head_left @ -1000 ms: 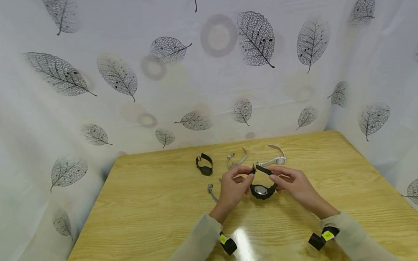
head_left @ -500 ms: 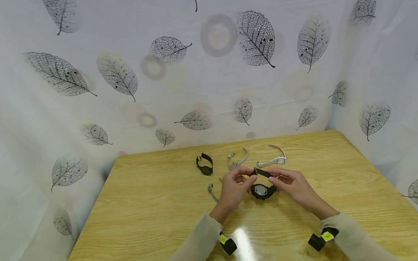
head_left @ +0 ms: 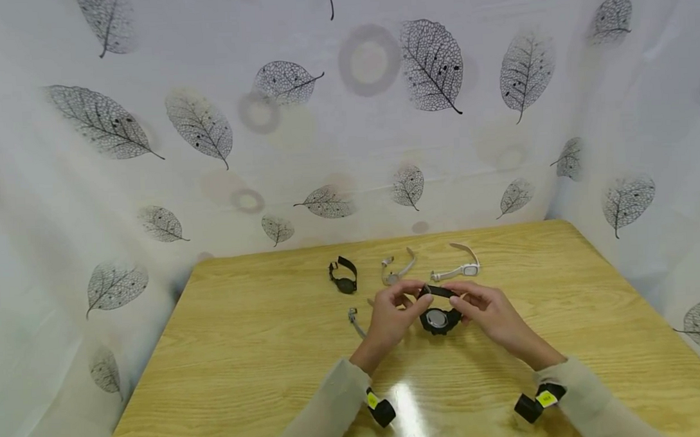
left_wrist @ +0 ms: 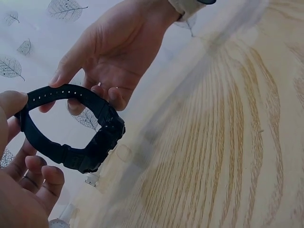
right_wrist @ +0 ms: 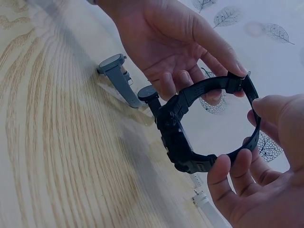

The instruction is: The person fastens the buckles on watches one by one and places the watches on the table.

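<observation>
Both hands hold a black wristwatch (head_left: 438, 320) above the table, its strap bent round into a loop. My left hand (head_left: 389, 317) pinches the buckle end between thumb and fingers. On the other side, my right hand (head_left: 495, 311) pinches the holed strap (left_wrist: 71, 91) between thumb and fingers. The strap's tip meets the buckle (right_wrist: 242, 80) at the left thumb, as the right wrist view shows. The watch case (right_wrist: 175, 135) hangs at the bottom of the loop.
Behind the hands lie a black watch (head_left: 345, 285), a pale watch (head_left: 393, 278) and a white watch (head_left: 469, 269). A grey watch (head_left: 357, 324) is partly hidden by the left hand. A leaf-patterned curtain (head_left: 324, 148) encloses the wooden table (head_left: 244, 351).
The strap's free end has moved left to the buckle, and the gap between the two ends has gone. The right fingers have shifted slightly left with it.
</observation>
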`<state>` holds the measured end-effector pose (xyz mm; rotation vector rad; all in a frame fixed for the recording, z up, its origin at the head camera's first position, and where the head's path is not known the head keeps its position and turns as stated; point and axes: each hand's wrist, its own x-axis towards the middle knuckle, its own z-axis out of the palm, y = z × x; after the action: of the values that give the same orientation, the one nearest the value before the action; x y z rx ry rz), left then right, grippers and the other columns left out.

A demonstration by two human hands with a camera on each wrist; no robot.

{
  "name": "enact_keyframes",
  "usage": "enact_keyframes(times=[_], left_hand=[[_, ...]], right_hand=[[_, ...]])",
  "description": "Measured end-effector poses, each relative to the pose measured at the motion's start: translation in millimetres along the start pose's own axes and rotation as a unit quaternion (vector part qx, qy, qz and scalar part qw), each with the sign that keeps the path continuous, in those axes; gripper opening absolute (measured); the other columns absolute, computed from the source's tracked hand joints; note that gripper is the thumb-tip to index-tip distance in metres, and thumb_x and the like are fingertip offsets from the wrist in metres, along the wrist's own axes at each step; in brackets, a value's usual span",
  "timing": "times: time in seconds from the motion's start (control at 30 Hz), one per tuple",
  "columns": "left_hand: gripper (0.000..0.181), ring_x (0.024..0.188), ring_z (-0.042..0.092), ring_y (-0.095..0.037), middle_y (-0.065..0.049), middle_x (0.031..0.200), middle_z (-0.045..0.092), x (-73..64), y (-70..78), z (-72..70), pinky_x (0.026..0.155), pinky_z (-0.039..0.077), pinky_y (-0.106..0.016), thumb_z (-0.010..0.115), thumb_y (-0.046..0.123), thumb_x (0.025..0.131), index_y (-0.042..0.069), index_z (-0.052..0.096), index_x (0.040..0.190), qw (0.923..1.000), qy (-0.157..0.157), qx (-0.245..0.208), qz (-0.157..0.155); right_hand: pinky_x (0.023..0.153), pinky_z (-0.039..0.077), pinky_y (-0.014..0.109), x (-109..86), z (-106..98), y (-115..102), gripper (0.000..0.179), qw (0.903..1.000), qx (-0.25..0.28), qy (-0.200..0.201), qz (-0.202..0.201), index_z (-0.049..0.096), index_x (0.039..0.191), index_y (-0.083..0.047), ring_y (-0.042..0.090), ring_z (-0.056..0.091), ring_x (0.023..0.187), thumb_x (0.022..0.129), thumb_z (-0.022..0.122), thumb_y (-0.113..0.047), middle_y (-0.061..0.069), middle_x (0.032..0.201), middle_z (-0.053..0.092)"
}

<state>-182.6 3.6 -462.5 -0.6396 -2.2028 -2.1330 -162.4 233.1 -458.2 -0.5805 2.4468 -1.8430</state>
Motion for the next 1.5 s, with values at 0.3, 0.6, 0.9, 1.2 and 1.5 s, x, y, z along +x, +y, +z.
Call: enact_keyframes(times=[0.3, 0.6, 0.9, 1.2, 1.5], left_hand=[[0.023, 0.066, 0.049, -0.011, -0.001, 0.098, 0.068, 0.0, -4.5, -3.7, 0.055, 0.043, -0.018, 0.076, 0.017, 0.095, 0.011, 0.077, 0.117, 0.9999, -0.008, -0.006, -0.007], [0.023, 0.066, 0.053, -0.013, -0.004, 0.1, 0.068, 2.2, -2.0, -1.2, 0.051, 0.045, -0.019, 0.077, 0.017, 0.095, 0.009, 0.076, 0.117, 0.9993, 0.017, -0.031, -0.008], [0.021, 0.064, 0.052, -0.012, -0.004, 0.102, 0.066, 1.4, -4.9, -5.0, 0.053, 0.047, -0.021, 0.075, 0.016, 0.096, 0.011, 0.075, 0.117, 0.9992, -0.008, -0.039, 0.001], [0.02, 0.062, 0.052, -0.009, -0.001, 0.099, 0.067, 2.7, -4.2, -13.1, 0.052, 0.048, -0.025, 0.077, 0.015, 0.095, 0.011, 0.077, 0.115, 0.9987, -0.03, -0.032, -0.025], [0.021, 0.058, 0.051, -0.008, -0.003, 0.095, 0.068, 2.5, -7.6, -14.0, 0.051, 0.049, -0.032, 0.076, 0.012, 0.095, 0.004, 0.076, 0.115, 0.9979, -0.04, -0.045, -0.024]], right_hand=[[0.065, 0.06, 0.038, -0.3, 3.9, 0.7, 0.03, 0.9996, -0.01, 0.007, -0.024, 0.065, 0.135, -0.007, 0.031, 0.064, 0.082, 0.107, 0.058, -0.011, 0.027, 0.116, 0.062], [0.061, 0.054, 0.038, -0.3, 7.8, 0.0, 0.03, 0.9996, -0.017, 0.017, -0.018, 0.065, 0.136, -0.011, 0.033, 0.058, 0.071, 0.108, 0.056, -0.015, 0.024, 0.102, 0.062], [0.063, 0.057, 0.038, -2.0, 7.4, 1.5, 0.032, 0.9998, 0.005, 0.012, -0.015, 0.063, 0.138, -0.008, 0.032, 0.059, 0.076, 0.108, 0.056, -0.013, 0.029, 0.112, 0.06], [0.064, 0.057, 0.037, -2.9, 10.5, 0.8, 0.031, 0.9998, 0.001, 0.013, -0.013, 0.064, 0.137, -0.009, 0.03, 0.06, 0.075, 0.107, 0.058, -0.014, 0.027, 0.12, 0.061], [0.059, 0.052, 0.038, -3.0, 12.7, -4.3, 0.029, 0.9995, -0.005, 0.023, -0.023, 0.067, 0.134, -0.01, 0.031, 0.057, 0.071, 0.107, 0.058, -0.014, 0.027, 0.116, 0.06]])
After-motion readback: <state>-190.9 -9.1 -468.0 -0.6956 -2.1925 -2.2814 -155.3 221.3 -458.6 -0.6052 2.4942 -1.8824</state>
